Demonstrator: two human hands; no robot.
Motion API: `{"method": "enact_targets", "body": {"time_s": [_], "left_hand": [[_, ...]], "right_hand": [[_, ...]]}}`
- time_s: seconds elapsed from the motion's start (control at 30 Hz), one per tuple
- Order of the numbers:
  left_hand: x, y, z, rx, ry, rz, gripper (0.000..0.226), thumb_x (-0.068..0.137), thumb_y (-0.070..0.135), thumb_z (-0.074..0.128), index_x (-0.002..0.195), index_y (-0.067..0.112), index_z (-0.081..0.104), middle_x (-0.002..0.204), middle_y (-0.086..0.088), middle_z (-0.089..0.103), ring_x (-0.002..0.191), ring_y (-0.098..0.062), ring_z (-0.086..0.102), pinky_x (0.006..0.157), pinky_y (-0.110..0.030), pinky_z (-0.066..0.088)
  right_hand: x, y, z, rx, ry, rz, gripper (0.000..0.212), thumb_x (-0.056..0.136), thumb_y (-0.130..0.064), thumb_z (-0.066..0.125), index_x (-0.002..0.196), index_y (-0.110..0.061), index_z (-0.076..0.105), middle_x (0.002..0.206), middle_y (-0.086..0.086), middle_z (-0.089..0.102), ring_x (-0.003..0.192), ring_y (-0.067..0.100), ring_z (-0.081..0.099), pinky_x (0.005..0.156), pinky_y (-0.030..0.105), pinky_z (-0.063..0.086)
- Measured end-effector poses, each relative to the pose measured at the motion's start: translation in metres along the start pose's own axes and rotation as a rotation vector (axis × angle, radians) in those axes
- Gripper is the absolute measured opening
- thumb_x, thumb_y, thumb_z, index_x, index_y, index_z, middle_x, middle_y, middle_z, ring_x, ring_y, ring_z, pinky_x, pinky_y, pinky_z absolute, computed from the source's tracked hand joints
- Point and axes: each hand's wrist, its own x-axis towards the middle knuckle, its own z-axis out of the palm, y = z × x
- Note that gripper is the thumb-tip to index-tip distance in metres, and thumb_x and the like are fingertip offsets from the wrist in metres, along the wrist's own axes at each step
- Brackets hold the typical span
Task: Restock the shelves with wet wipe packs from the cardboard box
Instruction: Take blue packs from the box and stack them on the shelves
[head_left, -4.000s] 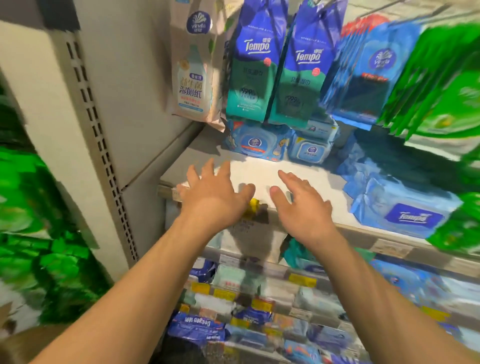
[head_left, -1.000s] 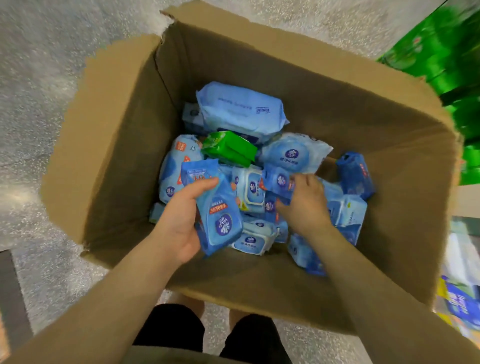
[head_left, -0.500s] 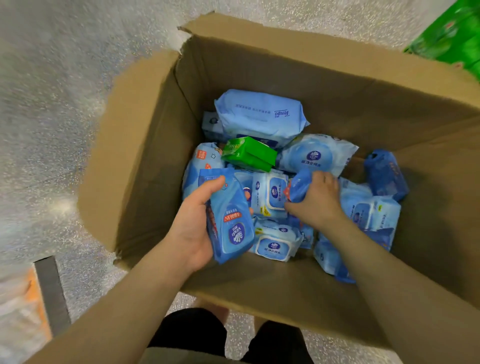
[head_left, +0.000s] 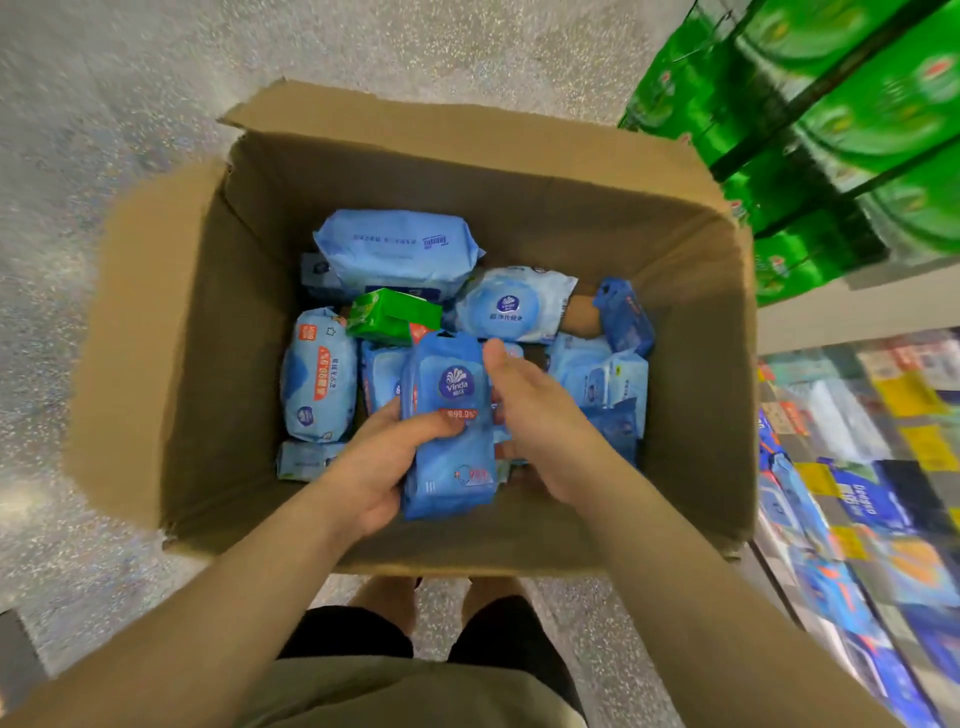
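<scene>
An open cardboard box (head_left: 519, 171) fills the middle of the frame, standing on the speckled floor (head_left: 104, 104) with wet wipe packs piled inside. The left hand (head_left: 379, 467) grips a blue Vinda pack (head_left: 449, 426) at centre, thumb curled across its front. The right hand (head_left: 540, 415) is against that pack's right edge, thumb straight; its fingers are hidden, so I cannot tell their state. Among the loose packs lies a green pack (head_left: 392, 314). Stocked shelves (head_left: 857, 467) run down the right side.
</scene>
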Motion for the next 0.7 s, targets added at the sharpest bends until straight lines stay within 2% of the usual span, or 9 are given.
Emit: {"method": "enact_targets", "body": {"time_s": [0.07, 0.1, 0.17, 0.23, 0.33, 0.47, 0.53, 0.6, 0.7], "left_hand": [[0.002, 0.0, 0.0, 0.001, 0.033, -0.028, 0.037, 0.083, -0.004, 0.064, 0.117, 0.011, 0.066, 0.104, -0.014, 0.075, 0.09, -0.032, 0.073, 0.076, -0.052, 0.059], [0.003, 0.0, -0.001, 0.015, 0.041, -0.028, 0.038, 0.082, -0.005, 0.064, 0.116, 0.011, 0.066, 0.102, -0.013, 0.076, 0.087, -0.031, 0.073, 0.073, -0.049, 0.06], [0.003, -0.002, -0.002, 0.05, 0.04, -0.012, 0.044, 0.074, -0.006, 0.068, 0.114, 0.011, 0.066, 0.1, -0.01, 0.076, 0.084, -0.027, 0.074, 0.07, -0.044, 0.061], [0.003, -0.003, -0.003, 0.04, 0.043, -0.009, 0.049, 0.067, 0.004, 0.075, 0.115, 0.012, 0.067, 0.104, -0.012, 0.075, 0.088, -0.029, 0.072, 0.078, -0.049, 0.06], [0.004, -0.003, -0.005, 0.013, 0.076, -0.026, 0.038, 0.076, 0.023, 0.074, 0.112, 0.016, 0.069, 0.103, -0.013, 0.075, 0.085, -0.029, 0.073, 0.079, -0.051, 0.059], [0.012, 0.002, -0.013, 0.201, 0.203, 0.085, 0.027, 0.085, 0.022, 0.075, 0.11, 0.02, 0.065, 0.104, -0.007, 0.076, 0.084, -0.021, 0.074, 0.076, -0.044, 0.06], [0.016, 0.008, -0.016, 0.481, 0.281, 0.228, 0.03, 0.084, 0.028, 0.077, 0.109, 0.027, 0.061, 0.101, 0.006, 0.074, 0.089, -0.012, 0.071, 0.08, -0.036, 0.059], [0.015, 0.014, -0.013, 0.789, 0.302, 0.409, 0.037, 0.083, 0.033, 0.077, 0.111, 0.032, 0.054, 0.095, 0.023, 0.067, 0.085, 0.008, 0.063, 0.074, -0.019, 0.051], [0.013, 0.015, -0.001, 0.91, 0.276, 0.556, 0.04, 0.085, 0.039, 0.073, 0.117, 0.032, 0.05, 0.092, 0.029, 0.061, 0.08, 0.014, 0.058, 0.071, -0.014, 0.045]], "right_hand": [[0.012, 0.02, -0.039, -0.388, 0.238, -0.143, 0.048, 0.093, -0.057, 0.06, 0.127, -0.024, 0.06, 0.125, 0.005, 0.065, 0.113, 0.025, 0.062, 0.094, 0.043, 0.053], [0.02, 0.033, -0.058, -0.726, 0.329, -0.179, 0.048, 0.095, -0.046, 0.062, 0.135, -0.021, 0.055, 0.132, 0.008, 0.058, 0.122, 0.028, 0.054, 0.099, 0.044, 0.047], [0.03, 0.054, -0.088, -1.268, 0.286, -0.072, 0.064, 0.095, -0.041, 0.062, 0.15, -0.019, 0.038, 0.145, 0.011, 0.042, 0.135, 0.034, 0.037, 0.107, 0.049, 0.037], [0.034, 0.067, -0.097, -1.448, 0.183, 0.102, 0.068, 0.093, -0.039, 0.065, 0.15, -0.021, 0.033, 0.147, 0.011, 0.038, 0.136, 0.036, 0.033, 0.107, 0.051, 0.035], [0.03, 0.074, -0.095, -1.535, 0.206, -0.002, 0.051, 0.089, -0.026, 0.068, 0.136, -0.03, 0.048, 0.135, 0.003, 0.05, 0.129, 0.031, 0.04, 0.1, 0.046, 0.035], [0.005, 0.05, -0.086, -1.372, 0.337, -0.172, 0.02, 0.097, -0.022, 0.058, 0.115, -0.029, 0.06, 0.111, 0.0, 0.068, 0.108, 0.026, 0.061, 0.09, 0.039, 0.036], [-0.013, 0.027, -0.079, -1.063, 0.36, -0.186, 0.013, 0.101, -0.023, 0.055, 0.113, -0.018, 0.058, 0.104, 0.007, 0.068, 0.099, 0.03, 0.064, 0.078, 0.036, 0.041], [-0.027, 0.001, -0.066, -0.734, 0.34, -0.155, 0.01, 0.102, -0.019, 0.054, 0.107, -0.011, 0.055, 0.092, 0.008, 0.063, 0.082, 0.028, 0.062, 0.065, 0.035, 0.044], [-0.039, -0.034, -0.04, -0.167, 0.284, -0.087, 0.011, 0.095, -0.004, 0.054, 0.088, -0.012, 0.052, 0.079, 0.013, 0.064, 0.069, 0.028, 0.068, 0.067, 0.053, 0.062]]}}
